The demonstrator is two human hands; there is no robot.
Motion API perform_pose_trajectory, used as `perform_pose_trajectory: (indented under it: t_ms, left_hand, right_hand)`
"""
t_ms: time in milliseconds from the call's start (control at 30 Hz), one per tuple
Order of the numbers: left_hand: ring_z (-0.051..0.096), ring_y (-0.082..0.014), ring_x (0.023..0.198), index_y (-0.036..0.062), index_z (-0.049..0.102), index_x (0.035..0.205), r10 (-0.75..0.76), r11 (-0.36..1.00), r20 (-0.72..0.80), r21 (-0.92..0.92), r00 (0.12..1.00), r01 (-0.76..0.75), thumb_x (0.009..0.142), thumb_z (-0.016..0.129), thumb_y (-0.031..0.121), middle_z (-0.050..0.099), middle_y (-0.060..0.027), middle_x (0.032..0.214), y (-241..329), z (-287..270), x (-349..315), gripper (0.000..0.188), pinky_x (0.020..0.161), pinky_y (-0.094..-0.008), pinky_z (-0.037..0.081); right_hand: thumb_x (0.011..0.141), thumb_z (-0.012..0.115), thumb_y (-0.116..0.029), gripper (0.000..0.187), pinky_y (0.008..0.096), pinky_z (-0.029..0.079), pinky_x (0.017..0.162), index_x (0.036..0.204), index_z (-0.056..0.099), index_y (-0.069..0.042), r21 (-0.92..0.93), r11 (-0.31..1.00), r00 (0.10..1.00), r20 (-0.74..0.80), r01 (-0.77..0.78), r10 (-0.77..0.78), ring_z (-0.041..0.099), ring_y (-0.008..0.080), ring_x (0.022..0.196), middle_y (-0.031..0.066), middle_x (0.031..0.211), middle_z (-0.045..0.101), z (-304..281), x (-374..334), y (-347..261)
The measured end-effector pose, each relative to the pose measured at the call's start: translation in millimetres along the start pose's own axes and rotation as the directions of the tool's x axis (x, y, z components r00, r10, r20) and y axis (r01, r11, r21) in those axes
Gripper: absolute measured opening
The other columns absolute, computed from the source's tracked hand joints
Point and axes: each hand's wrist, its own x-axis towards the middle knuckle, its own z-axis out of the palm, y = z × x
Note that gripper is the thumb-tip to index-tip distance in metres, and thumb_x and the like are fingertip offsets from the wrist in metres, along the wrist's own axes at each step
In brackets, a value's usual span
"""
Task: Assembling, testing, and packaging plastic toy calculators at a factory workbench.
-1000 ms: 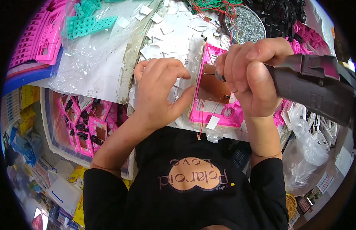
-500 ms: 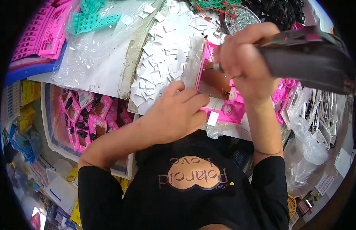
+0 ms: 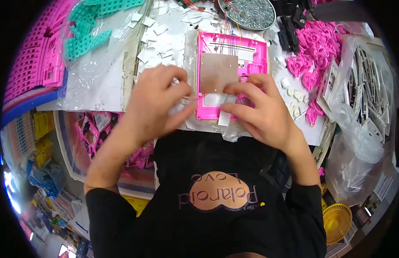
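A pink plastic casing [image 3: 263, 56] lies open in front of me with a brown board [image 3: 218, 73] inside it. My left hand [image 3: 158, 99] is at the casing's left edge, slightly blurred, its thumb and fingers apart. Thin red wires [image 3: 193, 99] run out over that edge into the gap between them; no firm grip shows. My right hand [image 3: 266, 109] hovers over the lower right of the casing, thumb and forefinger apart near the board's lower corner. A white tab [image 3: 224, 118] sticks out below that thumb. The right palm hides part of the casing.
A round tin of screws [image 3: 251, 13] stands behind the casing, and white paper pieces [image 3: 160, 53] are scattered to its left. At right are pink plastic parts [image 3: 315, 43] and a bag of white frames [image 3: 367, 86]. A black tool [image 3: 345, 10] is at the upper right.
My right hand has let go of the black tool, now at the upper right, and come down to the casing. My left hand has moved left, to the red wires. The view has shifted.
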Motion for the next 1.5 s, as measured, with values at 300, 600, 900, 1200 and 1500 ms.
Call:
perform_pose_trajectory:
  t_ms: [300, 600, 900, 1200, 1500]
  left_hand:
    - [0.060, -0.0237, 0.089, 0.0089, 0.067, 0.097, -0.126, 0.980, 0.038, -0.152, 0.991, 0.130, 0.079, 0.079, 0.012, 0.062, -0.0060, 0.094, 38, 27, -1, 0.021, 0.087, -0.0388, 0.038]
    - [0.066, -0.0298, 0.074, 0.0030, 0.067, 0.091, -0.068, 0.863, 0.110, -0.492, 0.992, 0.114, 0.087, 0.074, 0.010, 0.067, -0.0104, 0.083, 13, 17, 21, 0.011, 0.064, -0.0373, 0.050]
    - [0.051, -0.0058, 0.064, -0.0002, 0.069, 0.097, -0.314, 0.791, 0.172, -0.496, 0.934, 0.357, 0.088, 0.073, 0.006, 0.061, -0.0013, 0.076, 32, 20, 24, 0.012, 0.056, -0.0232, 0.038]
    - [0.046, -0.0016, 0.062, -0.0006, 0.069, 0.095, -0.426, 0.639, 0.296, -0.570, 0.855, 0.516, 0.090, 0.070, 0.005, 0.060, 0.0030, 0.076, 29, 17, 21, 0.007, 0.054, -0.0213, 0.036]
    - [0.048, 0.0010, 0.060, 0.0003, 0.069, 0.098, -0.417, 0.647, 0.289, -0.571, 0.861, 0.505, 0.090, 0.068, 0.002, 0.057, 0.0056, 0.069, 28, 18, 14, 0.008, 0.053, -0.0203, 0.036]
  right_hand:
    - [0.083, 0.074, -0.014, 0.013, 0.0420, 0.047, 0.090, 0.093, 0.067, -0.008, 0.113, 0.993, 0.998, -0.069, 0.016, -0.008, 0.056, 0.0300, 0.101, 0.0052, 0.094, 0.064, 17, 25, 19]
    - [0.086, 0.071, -0.017, 0.014, 0.0417, 0.047, 0.086, 0.092, 0.066, -0.005, 0.266, 0.963, 0.997, -0.050, -0.036, 0.051, 0.056, 0.0320, 0.096, 0.0080, 0.089, 0.065, 13, 27, 23]
    - [0.083, 0.074, -0.017, 0.016, 0.0436, 0.047, 0.084, 0.093, 0.065, -0.007, 0.173, 0.985, 0.998, -0.067, 0.012, -0.001, 0.056, 0.0323, 0.096, 0.0078, 0.089, 0.063, 15, 25, 22]
    - [0.078, 0.073, -0.012, 0.016, 0.0432, 0.048, 0.084, 0.091, 0.065, -0.008, 0.209, 0.977, 0.998, -0.057, 0.032, -0.020, 0.057, 0.0323, 0.094, 0.0069, 0.087, 0.061, 17, 28, 18]
    - [0.078, 0.073, -0.012, 0.015, 0.0428, 0.048, 0.086, 0.092, 0.066, -0.009, 0.241, 0.970, 0.995, -0.101, 0.029, -0.005, 0.056, 0.0319, 0.094, 0.0064, 0.085, 0.061, 20, 29, 19]
